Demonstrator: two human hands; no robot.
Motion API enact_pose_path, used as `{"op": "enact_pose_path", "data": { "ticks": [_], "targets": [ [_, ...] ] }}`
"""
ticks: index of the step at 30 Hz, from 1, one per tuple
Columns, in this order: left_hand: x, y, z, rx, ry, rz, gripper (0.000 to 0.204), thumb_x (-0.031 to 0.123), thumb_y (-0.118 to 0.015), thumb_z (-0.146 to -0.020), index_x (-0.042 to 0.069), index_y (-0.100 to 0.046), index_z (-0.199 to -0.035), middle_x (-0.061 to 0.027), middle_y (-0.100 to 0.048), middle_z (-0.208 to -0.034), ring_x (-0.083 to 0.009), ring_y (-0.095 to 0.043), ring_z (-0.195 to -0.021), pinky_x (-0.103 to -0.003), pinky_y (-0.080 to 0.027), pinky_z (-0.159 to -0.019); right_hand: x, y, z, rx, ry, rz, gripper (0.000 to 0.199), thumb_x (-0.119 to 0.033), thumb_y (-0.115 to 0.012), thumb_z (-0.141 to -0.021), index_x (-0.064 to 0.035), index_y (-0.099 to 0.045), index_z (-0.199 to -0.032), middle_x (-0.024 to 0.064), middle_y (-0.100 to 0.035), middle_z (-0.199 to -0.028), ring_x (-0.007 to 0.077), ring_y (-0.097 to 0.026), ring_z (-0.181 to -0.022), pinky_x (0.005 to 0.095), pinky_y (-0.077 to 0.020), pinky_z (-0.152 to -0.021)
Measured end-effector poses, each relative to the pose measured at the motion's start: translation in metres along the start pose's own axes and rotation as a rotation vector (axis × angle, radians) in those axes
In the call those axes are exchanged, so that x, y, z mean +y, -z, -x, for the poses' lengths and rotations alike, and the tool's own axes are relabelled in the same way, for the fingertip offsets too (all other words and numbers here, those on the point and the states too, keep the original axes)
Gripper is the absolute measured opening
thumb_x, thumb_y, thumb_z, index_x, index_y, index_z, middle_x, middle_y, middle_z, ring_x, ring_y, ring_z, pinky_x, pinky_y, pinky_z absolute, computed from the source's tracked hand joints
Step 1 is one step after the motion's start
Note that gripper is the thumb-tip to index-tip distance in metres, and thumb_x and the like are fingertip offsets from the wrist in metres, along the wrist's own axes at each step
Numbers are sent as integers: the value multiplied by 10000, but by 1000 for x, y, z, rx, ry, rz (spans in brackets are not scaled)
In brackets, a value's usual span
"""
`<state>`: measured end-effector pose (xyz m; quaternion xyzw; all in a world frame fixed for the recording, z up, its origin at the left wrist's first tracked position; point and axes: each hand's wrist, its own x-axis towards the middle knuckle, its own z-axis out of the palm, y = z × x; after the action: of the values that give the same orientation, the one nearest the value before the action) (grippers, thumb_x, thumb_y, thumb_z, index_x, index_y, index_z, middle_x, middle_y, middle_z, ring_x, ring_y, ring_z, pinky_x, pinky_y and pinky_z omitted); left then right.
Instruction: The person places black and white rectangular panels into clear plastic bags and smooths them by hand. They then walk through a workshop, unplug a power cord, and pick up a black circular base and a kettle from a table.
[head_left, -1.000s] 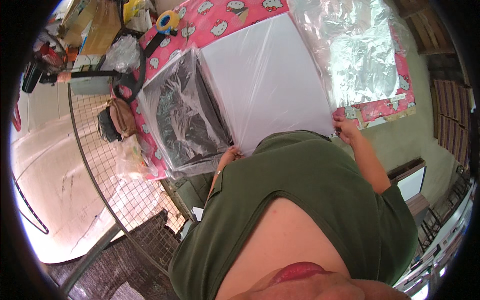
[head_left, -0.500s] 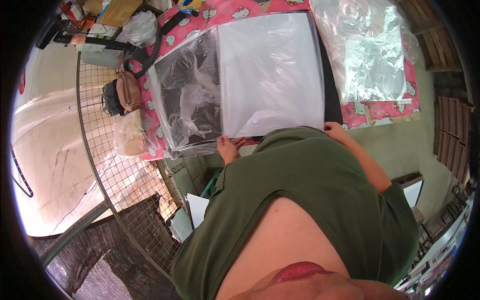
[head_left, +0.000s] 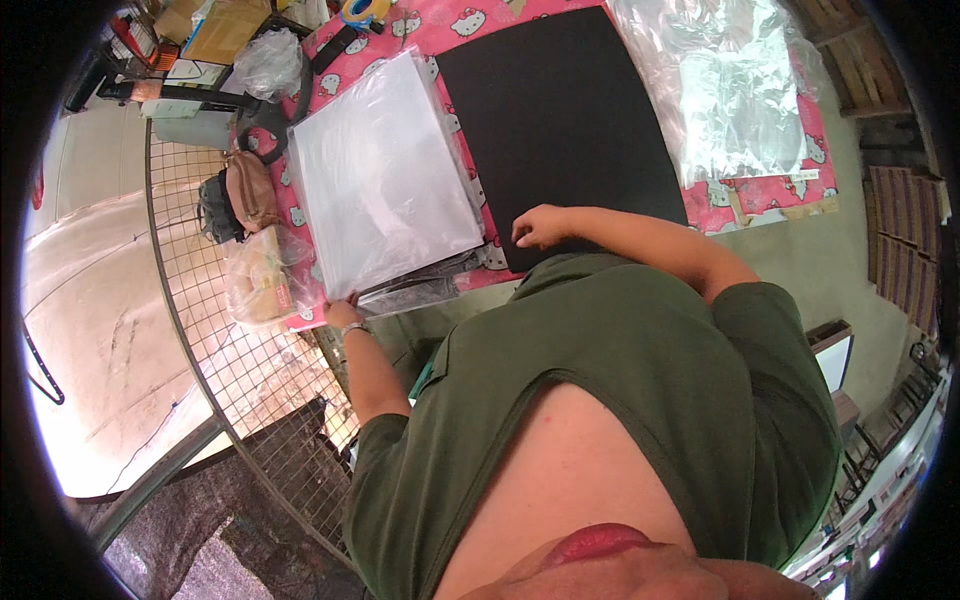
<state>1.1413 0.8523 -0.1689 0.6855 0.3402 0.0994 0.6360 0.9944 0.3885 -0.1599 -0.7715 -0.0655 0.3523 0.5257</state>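
A white sheet under clear plastic film (head_left: 385,175) lies at a slant on the left of the table. My left hand (head_left: 343,312) is at its near left corner, fingers closed on the edge; the fingertips are partly hidden. Beneath its near edge a strip of clear plastic over something dark (head_left: 420,287) shows. To the right lies a large black board (head_left: 560,125), flat and bare. Above its near part, my right hand (head_left: 540,228) reaches in from the right with fingers curled and nothing visible in them.
A pink patterned cloth (head_left: 470,20) covers the table. Clear plastic sheets (head_left: 742,110) are stacked at the right, and tape rolls (head_left: 365,10) lie at the far edge. A brown bag (head_left: 250,190) and a wire mesh panel (head_left: 190,215) stand at the left.
The white sheet has shifted left off the black board, now covering the plastic there. My left hand went left with it; my right hand moved left from the board's near right corner to above the board.
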Motion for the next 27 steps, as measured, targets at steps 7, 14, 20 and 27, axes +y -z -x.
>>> {"op": "enact_pose_path", "data": {
  "ticks": [7,14,20,27],
  "targets": [
    [-21,33,-78,90,113,16,337,78,-449,-823,69,-403,-1158,-168,-553,-960,-298,-590,-714,-413,-511,-617,96,63,135,1108,-171,12,171,-160,-591,-751,-63,-614,-889,123,-609,-841,246,-595,-766,339,-462,-692],
    [-62,-100,23,-401,-279,-157,450,18,-546,-781,20,-385,-1201,-141,-496,-1099,-215,-530,-880,-343,-450,-763,169,57,204,1406,-404,497,212,-148,-644,-713,-68,-565,-893,100,-552,-817,290,-557,-794,382,-444,-694],
    [-2,-224,256,-1068,-694,-441,138,94,-568,-820,78,-608,-951,-71,-558,-1019,-180,-549,-880,-282,-459,-758,168,92,205,1664,-242,174,109,-92,-577,-772,-44,-572,-870,141,-572,-800,282,-575,-729,345,-450,-665],
    [65,-285,408,-1315,-1106,-363,385,74,-627,-750,69,-507,-1116,-127,-519,-1127,-260,-522,-1017,-330,-421,-857,60,139,233,1498,107,190,224,-5,-458,-772,-44,-541,-977,188,-591,-834,324,-594,-761,368,-462,-660]
  ]
}}
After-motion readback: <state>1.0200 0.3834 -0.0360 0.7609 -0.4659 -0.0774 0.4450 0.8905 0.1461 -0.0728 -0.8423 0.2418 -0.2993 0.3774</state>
